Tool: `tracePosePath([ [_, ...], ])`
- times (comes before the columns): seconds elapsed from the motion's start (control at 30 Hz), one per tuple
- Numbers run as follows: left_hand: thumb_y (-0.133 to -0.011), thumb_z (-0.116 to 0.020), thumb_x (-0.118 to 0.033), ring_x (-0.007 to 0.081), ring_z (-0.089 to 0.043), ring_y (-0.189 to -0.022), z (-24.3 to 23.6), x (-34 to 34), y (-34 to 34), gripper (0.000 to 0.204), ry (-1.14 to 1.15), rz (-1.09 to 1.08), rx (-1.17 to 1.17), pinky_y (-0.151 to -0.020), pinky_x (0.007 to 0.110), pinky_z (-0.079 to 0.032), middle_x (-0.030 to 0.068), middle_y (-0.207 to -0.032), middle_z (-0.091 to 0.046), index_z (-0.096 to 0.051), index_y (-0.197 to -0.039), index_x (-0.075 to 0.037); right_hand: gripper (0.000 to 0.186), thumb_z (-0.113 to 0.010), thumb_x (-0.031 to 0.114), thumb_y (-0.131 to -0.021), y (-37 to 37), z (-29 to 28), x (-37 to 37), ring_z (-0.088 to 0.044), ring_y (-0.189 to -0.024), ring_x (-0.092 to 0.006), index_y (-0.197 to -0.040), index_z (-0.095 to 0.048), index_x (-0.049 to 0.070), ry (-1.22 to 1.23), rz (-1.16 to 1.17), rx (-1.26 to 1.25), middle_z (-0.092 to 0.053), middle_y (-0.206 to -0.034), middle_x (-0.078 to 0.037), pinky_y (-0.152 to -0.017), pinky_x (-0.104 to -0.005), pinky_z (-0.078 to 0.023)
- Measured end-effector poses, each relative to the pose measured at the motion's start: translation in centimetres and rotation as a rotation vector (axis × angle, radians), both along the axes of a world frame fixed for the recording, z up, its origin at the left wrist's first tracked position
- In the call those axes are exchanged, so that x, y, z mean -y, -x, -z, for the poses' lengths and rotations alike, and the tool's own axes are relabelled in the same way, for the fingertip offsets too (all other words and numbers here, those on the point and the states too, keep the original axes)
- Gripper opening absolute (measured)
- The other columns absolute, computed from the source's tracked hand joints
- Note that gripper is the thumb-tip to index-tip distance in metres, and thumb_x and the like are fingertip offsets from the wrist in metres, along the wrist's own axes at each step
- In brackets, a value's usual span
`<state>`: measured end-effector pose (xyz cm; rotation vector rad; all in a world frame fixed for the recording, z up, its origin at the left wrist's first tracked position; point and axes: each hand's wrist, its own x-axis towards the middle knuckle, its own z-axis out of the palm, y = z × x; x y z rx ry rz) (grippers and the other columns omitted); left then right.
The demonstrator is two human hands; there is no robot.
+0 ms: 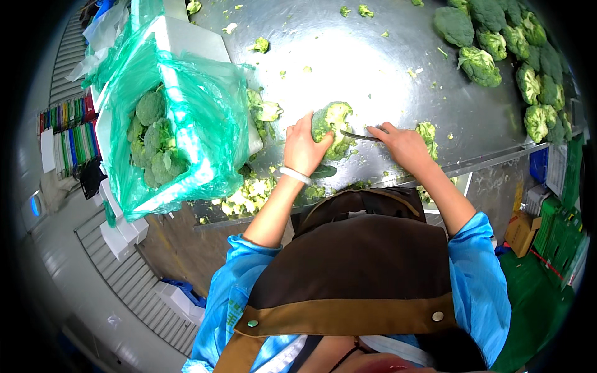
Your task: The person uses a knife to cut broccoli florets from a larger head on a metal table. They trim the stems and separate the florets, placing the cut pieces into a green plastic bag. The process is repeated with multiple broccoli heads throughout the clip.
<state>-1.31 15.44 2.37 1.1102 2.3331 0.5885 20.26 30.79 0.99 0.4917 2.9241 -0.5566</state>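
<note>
My left hand [305,144] grips a broccoli head [336,124] from its left side, just above the metal table. In my right hand [401,144] is a knife [360,137] with a thin dark curved blade, its tip reaching the pale cut side of the broccoli. A piece of broccoli [426,135] lies just beyond the right hand. Left of my left hand, cut leaves and stalks [264,110] lie beside a white box [186,38] lined with a green plastic bag [214,93]. Several broccoli heads [151,146] rest inside the bag.
Many whole broccoli heads [491,37] are piled at the far right of the metal table [385,74]. Small scraps are scattered across it. Chopped stalk pieces [249,196] gather at the near left edge. Green crates [550,227] and a cardboard box [521,233] stand at the right.
</note>
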Motion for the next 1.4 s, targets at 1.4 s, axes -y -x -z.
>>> tracePosePath([
  [1.4, -0.090, -0.057, -0.008, 0.0264, -0.059, -0.116, -5.7, 13.2, 0.9, 0.061, -0.466, -0.733, 1.310, -0.090, 0.041, -0.055, 0.0146, -0.137, -0.050, -0.036, -0.147, -0.016, 0.048, -0.080, 0.015, -0.074, -3.2, -3.1, 0.8, -0.068, -0.089, -0.0304, -0.119, -0.061, 0.011, 0.171, 0.272, 0.043, -0.065, -0.110, -0.011, -0.079, -0.0396, -0.055],
])
